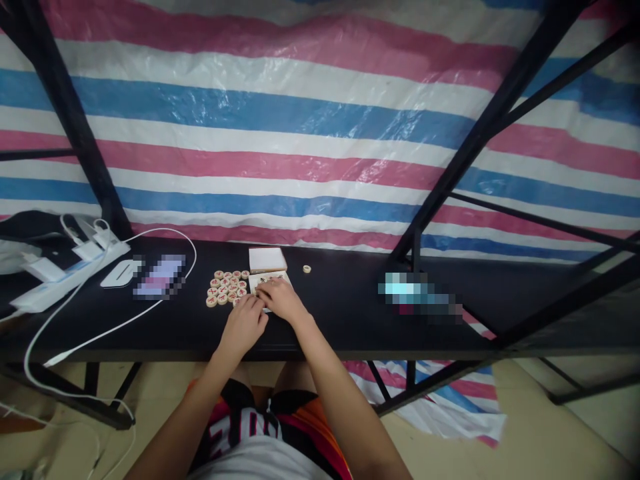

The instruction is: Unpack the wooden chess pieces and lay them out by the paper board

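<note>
The black table [345,320] supports an open box. The box lid [268,259], with a white inner face, lies at the far side of the box tray [254,281]. Dark-marked pieces show inside the tray, partly covered by the hands. The right hand [280,298] is positioned over the tray, fingers bent and directed down and to the left. The left hand [245,322] is positioned at the tray's near left corner, fingers bent, fingertips close to those of the right hand. Whether either hand grips a piece cannot be determined; the fingertips are partly hidden.

Red-marked xiangqi pieces [228,289] lie flat in close rows immediately left of the tray; the left hand partly covers the nearest ones. A single xiangqi disc [307,269] lies apart, to the right of the lid.

At the left of the table are a white power strip [75,273] with inserted plugs, a white cable [115,328] and a pixelated rectangular item [160,277]. A second pixelated item [407,289] lies at the right. A striped plastic sheet [280,127] hangs behind the table.
</note>
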Demonstrator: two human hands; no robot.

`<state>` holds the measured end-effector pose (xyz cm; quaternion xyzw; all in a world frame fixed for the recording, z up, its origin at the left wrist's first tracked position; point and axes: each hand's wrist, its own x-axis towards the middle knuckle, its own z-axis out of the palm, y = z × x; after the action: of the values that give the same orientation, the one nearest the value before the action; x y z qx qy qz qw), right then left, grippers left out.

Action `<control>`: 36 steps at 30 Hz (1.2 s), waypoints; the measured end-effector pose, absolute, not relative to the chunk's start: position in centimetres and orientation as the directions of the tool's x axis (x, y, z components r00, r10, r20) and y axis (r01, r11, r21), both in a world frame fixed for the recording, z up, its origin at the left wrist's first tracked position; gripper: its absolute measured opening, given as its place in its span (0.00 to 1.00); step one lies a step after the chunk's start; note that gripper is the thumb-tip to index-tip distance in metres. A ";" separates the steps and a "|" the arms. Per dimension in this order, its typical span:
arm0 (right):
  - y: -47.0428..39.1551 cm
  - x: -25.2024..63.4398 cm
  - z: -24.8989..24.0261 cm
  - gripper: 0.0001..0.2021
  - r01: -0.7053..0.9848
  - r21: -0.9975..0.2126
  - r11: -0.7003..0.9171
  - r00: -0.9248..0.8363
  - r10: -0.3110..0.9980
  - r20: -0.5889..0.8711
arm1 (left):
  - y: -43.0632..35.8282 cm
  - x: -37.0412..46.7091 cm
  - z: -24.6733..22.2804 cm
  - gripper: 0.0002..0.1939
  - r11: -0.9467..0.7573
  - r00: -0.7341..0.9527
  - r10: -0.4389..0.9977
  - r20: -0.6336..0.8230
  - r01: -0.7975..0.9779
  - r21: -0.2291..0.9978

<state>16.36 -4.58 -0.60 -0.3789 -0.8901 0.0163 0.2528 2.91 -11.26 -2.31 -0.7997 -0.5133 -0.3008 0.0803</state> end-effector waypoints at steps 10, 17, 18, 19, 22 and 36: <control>-5.1 16.9 -0.7 0.16 0.675 -0.193 0.712 -0.598 0.682 0.422 | -11.5 3.0 -2.2 0.07 -0.430 0.280 0.793 0.541 0.886 0.173; -5.2 16.9 -0.8 0.14 0.694 -0.177 0.698 -0.586 0.690 0.424 | -11.5 3.0 -2.1 0.06 -0.431 0.286 0.791 0.541 0.888 0.160; -5.2 16.8 -0.8 0.13 0.700 -0.167 0.694 -0.586 0.692 0.420 | -11.5 3.0 -2.0 0.06 -0.432 0.287 0.789 0.543 0.888 0.159; -5.3 16.8 -0.7 0.13 0.706 -0.155 0.691 -0.588 0.694 0.417 | -11.5 3.0 -2.0 0.06 -0.432 0.285 0.787 0.547 0.888 0.159; -5.6 16.7 -0.5 0.12 0.721 -0.136 0.679 -0.586 0.703 0.403 | -11.6 3.0 -1.9 0.06 -0.433 0.281 0.780 0.559 0.888 0.158; -5.9 16.9 -0.5 0.13 0.681 -0.170 0.712 -0.623 0.686 0.376 | -11.5 3.0 -2.0 0.06 -0.429 0.286 0.779 0.558 0.892 0.142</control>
<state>16.91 -5.95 -0.49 -0.3795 -0.9007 0.0056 0.2112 3.01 -11.52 -1.96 -0.7958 -0.5250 -0.2853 0.0988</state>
